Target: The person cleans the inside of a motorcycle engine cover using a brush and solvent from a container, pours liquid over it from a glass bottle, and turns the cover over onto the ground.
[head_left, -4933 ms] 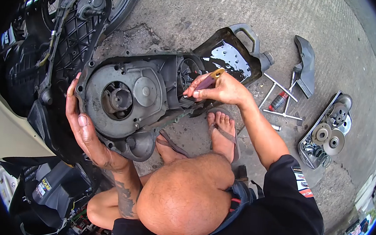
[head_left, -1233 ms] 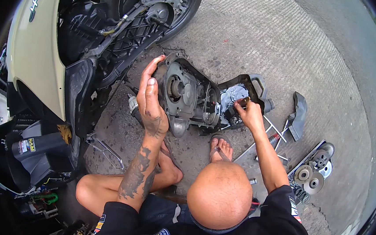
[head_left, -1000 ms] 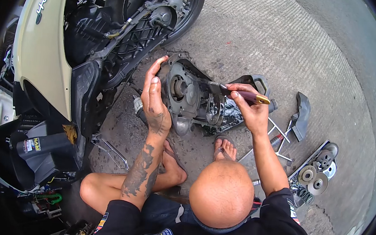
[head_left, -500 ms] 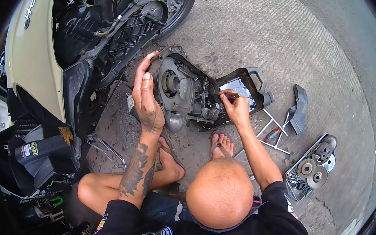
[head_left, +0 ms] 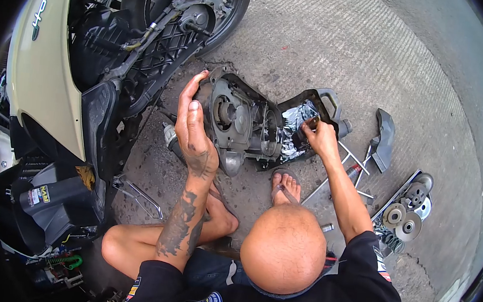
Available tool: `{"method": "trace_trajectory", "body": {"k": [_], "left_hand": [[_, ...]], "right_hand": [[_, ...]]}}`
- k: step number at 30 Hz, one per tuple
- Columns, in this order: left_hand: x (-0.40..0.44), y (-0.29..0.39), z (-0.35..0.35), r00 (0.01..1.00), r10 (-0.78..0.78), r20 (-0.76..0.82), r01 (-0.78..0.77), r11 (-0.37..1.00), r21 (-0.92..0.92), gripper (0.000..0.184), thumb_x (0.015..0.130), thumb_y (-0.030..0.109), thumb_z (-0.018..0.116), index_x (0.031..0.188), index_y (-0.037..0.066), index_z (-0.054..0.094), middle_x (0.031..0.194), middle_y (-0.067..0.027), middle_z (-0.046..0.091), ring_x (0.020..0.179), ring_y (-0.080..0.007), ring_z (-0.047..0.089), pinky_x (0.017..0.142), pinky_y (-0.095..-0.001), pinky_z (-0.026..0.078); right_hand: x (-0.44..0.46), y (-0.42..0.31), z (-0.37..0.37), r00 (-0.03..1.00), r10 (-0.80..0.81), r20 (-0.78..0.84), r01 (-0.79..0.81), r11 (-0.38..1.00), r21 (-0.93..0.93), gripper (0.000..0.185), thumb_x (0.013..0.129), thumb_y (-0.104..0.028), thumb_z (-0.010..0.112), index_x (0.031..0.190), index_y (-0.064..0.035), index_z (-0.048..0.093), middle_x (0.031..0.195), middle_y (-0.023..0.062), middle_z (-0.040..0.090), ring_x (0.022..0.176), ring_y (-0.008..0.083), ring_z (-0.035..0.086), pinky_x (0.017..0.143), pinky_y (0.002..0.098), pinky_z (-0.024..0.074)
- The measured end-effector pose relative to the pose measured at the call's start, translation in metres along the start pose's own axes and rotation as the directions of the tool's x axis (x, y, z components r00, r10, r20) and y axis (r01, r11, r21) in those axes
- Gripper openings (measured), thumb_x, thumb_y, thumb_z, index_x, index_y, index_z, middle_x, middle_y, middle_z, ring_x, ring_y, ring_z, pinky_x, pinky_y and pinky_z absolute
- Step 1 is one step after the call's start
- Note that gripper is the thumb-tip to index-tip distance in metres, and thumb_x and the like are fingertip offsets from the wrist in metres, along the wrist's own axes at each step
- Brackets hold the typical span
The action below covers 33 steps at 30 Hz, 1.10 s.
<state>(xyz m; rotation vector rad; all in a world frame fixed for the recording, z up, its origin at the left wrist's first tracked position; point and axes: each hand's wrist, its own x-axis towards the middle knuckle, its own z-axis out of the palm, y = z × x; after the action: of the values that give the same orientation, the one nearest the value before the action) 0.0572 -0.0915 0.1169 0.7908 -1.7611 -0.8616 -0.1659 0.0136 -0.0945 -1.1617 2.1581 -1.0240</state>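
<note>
My left hand (head_left: 196, 127) stands upright at the left edge of a grey metal scooter engine cover (head_left: 230, 116), fingers stretched and palm side against its rim. The cover is tilted and its right end lies over a cut-open dark plastic jerrycan (head_left: 316, 97). Bluish-white liquid and foam (head_left: 298, 118) sit inside the can. My right hand (head_left: 323, 139) is closed on a small brush (head_left: 312, 122) with a brownish handle, over the liquid. Its bristles are mostly hidden.
A partly dismantled scooter (head_left: 48, 79) stands at the left, its rear wheel (head_left: 238, 14) behind. On the right lie a curved plastic part (head_left: 384, 139), a metal T-wrench (head_left: 320, 191), a red bottle (head_left: 354, 172) and a tray with pulleys and springs (head_left: 404, 212).
My right hand has moved right with the brush, away from the cover and over the liquid. Foam now shows across more of the can. My left hand has shifted slightly right.
</note>
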Motion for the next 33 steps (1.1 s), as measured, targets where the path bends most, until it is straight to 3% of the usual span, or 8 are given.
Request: {"method": "trace_trajectory", "body": {"k": [2, 3, 5, 9, 14, 21, 27, 33], "left_hand": [[0.000, 0.002, 0.000, 1.000, -0.023, -0.013, 0.023, 1.000, -0.014, 0.053, 0.102, 0.027, 0.028, 0.137, -0.006, 0.051, 0.141, -0.0182, 0.053, 0.134, -0.0269, 0.047, 0.117, -0.0379, 0.030], [0.001, 0.007, 0.001, 0.998, -0.058, -0.020, 0.057, 0.998, -0.024, 0.052, 0.103, 0.027, 0.029, 0.137, -0.006, 0.051, 0.142, -0.0179, 0.052, 0.134, -0.0264, 0.047, 0.116, -0.0368, 0.030], [0.003, -0.002, -0.005, 1.000, -0.024, -0.012, 0.025, 0.998, 0.060, 0.053, 0.102, 0.026, 0.027, 0.136, -0.006, 0.052, 0.141, -0.0178, 0.054, 0.134, -0.0271, 0.047, 0.117, -0.0380, 0.030], [0.004, -0.004, -0.002, 1.000, 0.016, -0.020, -0.013, 0.995, 0.102, 0.054, 0.102, 0.025, 0.025, 0.136, -0.006, 0.053, 0.139, -0.0174, 0.056, 0.134, -0.0275, 0.047, 0.118, -0.0390, 0.029], [0.007, -0.001, -0.001, 0.998, -0.013, -0.066, 0.018, 0.997, 0.069, 0.054, 0.102, 0.027, 0.025, 0.135, -0.005, 0.054, 0.138, -0.0170, 0.056, 0.134, -0.0274, 0.048, 0.118, -0.0391, 0.028], [0.006, 0.010, 0.000, 0.998, -0.066, -0.022, 0.067, 0.997, 0.043, 0.056, 0.104, 0.031, 0.023, 0.136, -0.004, 0.052, 0.140, -0.0171, 0.054, 0.134, -0.0274, 0.046, 0.116, -0.0364, 0.030], [0.011, -0.003, -0.005, 1.000, 0.011, -0.022, -0.009, 0.998, 0.059, 0.056, 0.103, 0.029, 0.023, 0.135, -0.005, 0.054, 0.139, -0.0170, 0.055, 0.134, -0.0273, 0.047, 0.116, -0.0383, 0.030], [0.010, -0.007, -0.006, 0.999, 0.019, -0.034, -0.017, 0.998, 0.054, 0.056, 0.103, 0.029, 0.023, 0.135, -0.005, 0.054, 0.139, -0.0170, 0.056, 0.133, -0.0273, 0.048, 0.116, -0.0393, 0.030]], "right_hand": [[-0.007, -0.039, -0.023, 0.994, 0.109, 0.024, -0.112, 0.972, 0.206, 0.025, 0.089, -0.023, 0.072, 0.096, 0.0008, 0.074, 0.087, 0.0203, 0.074, 0.080, 0.0289, 0.074, 0.075, 0.0387, 0.0582], [-0.008, -0.050, -0.026, 0.997, 0.076, -0.027, -0.056, 0.892, 0.449, 0.022, 0.091, -0.019, 0.071, 0.096, 0.0019, 0.074, 0.091, 0.0160, 0.074, 0.081, 0.0228, 0.073, 0.074, 0.0345, 0.0587], [-0.015, -0.083, -0.037, 0.996, 0.038, -0.083, 0.046, 0.578, 0.815, 0.015, 0.094, -0.009, 0.068, 0.097, 0.0040, 0.074, 0.100, 0.0068, 0.073, 0.084, 0.0131, 0.069, 0.074, 0.0270, 0.0594], [-0.004, -0.156, -0.040, 0.973, -0.173, -0.152, 0.223, 0.540, 0.811, 0.016, 0.094, -0.012, 0.070, 0.099, 0.0034, 0.074, 0.092, 0.0057, 0.074, 0.081, 0.0102, 0.068, 0.073, 0.0263, 0.0566], [0.000, -0.219, -0.049, 0.939, -0.267, -0.217, 0.324, 0.475, 0.818, 0.015, 0.093, -0.010, 0.071, 0.101, 0.0020, 0.074, 0.088, 0.0050, 0.076, 0.082, 0.0076, 0.067, 0.074, 0.0243, 0.0533], [-0.041, -0.198, -0.045, 0.947, -0.316, -0.048, 0.122, 0.218, 0.968, 0.014, 0.094, -0.008, 0.069, 0.104, 0.0016, 0.072, 0.105, 0.0083, 0.072, 0.097, 0.0139, 0.067, 0.082, 0.0289, 0.0575], [-0.062, -0.151, -0.039, 0.967, -0.182, 0.181, -0.126, 0.277, 0.953, 0.017, 0.095, -0.009, 0.068, 0.105, 0.0047, 0.069, 0.106, 0.0116, 0.070, 0.092, 0.0170, 0.069, 0.080, 0.0311, 0.0605], [-0.029, -0.136, -0.029, 0.990, -0.118, 0.073, -0.016, 0.429, 0.903, 0.018, 0.095, -0.010, 0.068, 0.104, 0.0052, 0.070, 0.102, 0.0103, 0.070, 0.084, 0.0154, 0.070, 0.075, 0.0289, 0.0616]]}}
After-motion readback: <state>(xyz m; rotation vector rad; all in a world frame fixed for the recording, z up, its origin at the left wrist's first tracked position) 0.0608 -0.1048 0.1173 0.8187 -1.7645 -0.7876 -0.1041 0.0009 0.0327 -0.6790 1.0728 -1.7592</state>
